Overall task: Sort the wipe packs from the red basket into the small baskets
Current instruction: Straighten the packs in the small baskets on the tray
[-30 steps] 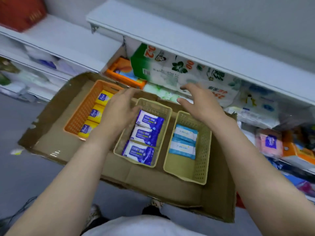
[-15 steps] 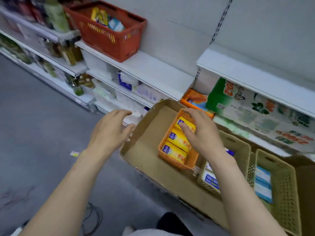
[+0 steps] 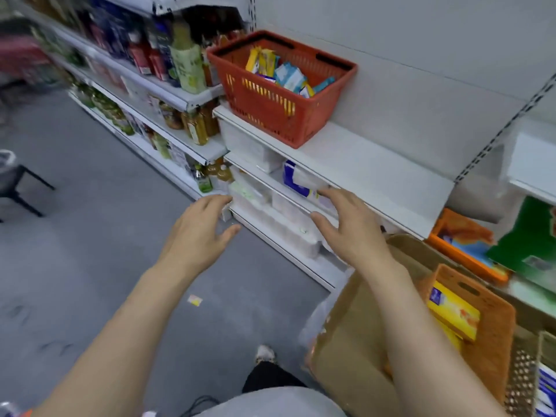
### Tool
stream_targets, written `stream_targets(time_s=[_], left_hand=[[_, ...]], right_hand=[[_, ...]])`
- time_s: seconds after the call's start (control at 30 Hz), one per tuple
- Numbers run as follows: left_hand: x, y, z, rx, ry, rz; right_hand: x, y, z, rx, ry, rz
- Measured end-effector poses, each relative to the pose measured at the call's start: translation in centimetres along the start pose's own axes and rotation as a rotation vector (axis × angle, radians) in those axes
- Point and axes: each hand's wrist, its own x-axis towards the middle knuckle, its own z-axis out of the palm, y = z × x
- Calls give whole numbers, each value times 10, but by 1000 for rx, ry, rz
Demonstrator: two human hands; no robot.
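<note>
Since half a second ago my view has swung left and up: the red basket (image 3: 282, 85) now sits near the middle top of the picture instead of the upper left, and the cardboard tray (image 3: 355, 341) has slid off to the lower right corner. My right hand (image 3: 352, 227) has left the orange basket (image 3: 487, 332) and now hangs in front of the lower shelf edge; my left hand (image 3: 198, 233) is raised beside it, over the grey floor (image 3: 90, 236).

Both hands are empty, palms down, fingers loosely spread and slightly bent, forearms reaching forward towards the shelving.

The red basket stands on the white shelf (image 3: 361, 164), at its left end by the front edge, with mixed wipe packs (image 3: 285, 75) heaped inside, yellow and pale blue. The orange basket lies in the tray, holding yellow packs (image 3: 454, 314). A beige basket (image 3: 541, 383) shows at the right edge with blue packs, partly cut off.
</note>
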Motion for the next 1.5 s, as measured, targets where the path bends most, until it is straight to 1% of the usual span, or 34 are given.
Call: stream_targets(time_s=[0.07, 0.17, 0.4, 0.47, 0.6, 0.7, 0.83, 0.93, 1.03, 1.1, 1.23, 1.3, 1.33, 1.37, 1.4, 1.43, 1.5], left_hand=[[38, -13, -18, 22, -22, 10], [98, -31, -37, 19, -13, 39], [240, -91, -37, -67, 3, 139], [288, -110, -34, -95, 2, 190], [380, -140, -36, -124, -62, 304], [439, -147, -47, -179, -87, 343], [511, -140, -45, -190, -109, 411], [551, -135, -28, -226, -163, 452], [585, -133, -9, -222, -209, 443], [607, -129, 2, -208, -254, 414], [642, -117, 17, -160, -368, 349], [658, -110, 24, -174, -389, 325], [666, -108, 27, -193, -397, 317], [672, -106, 29, -218, -409, 312], [678, -105, 31, -245, -418, 308], [682, -104, 33, -269, -412, 308], [691, -100, 37, -307, -384, 315]], right_hand=[[39, -13, 7, 19, 6, 3], [96, -29, 15, 12, 30, 25], [217, -56, 47, -83, 46, 83], [253, -62, 57, -106, 77, 115], [321, -79, 71, -120, 179, 199], [363, -89, 71, -122, 211, 265], [412, -77, 71, -121, 252, 372], [446, -56, 76, -115, 195, 460], [491, -28, 86, -88, 118, 473], [526, -8, 95, -72, -6, 487], [578, 27, 123, -52, -351, 545], [593, 41, 134, -156, -463, 549], [597, 45, 135, -206, -476, 538], [599, 52, 134, -214, -446, 536], [600, 58, 132, -167, -381, 551], [598, 63, 128, -47, -285, 581], [596, 65, 115, 335, -51, 647]])
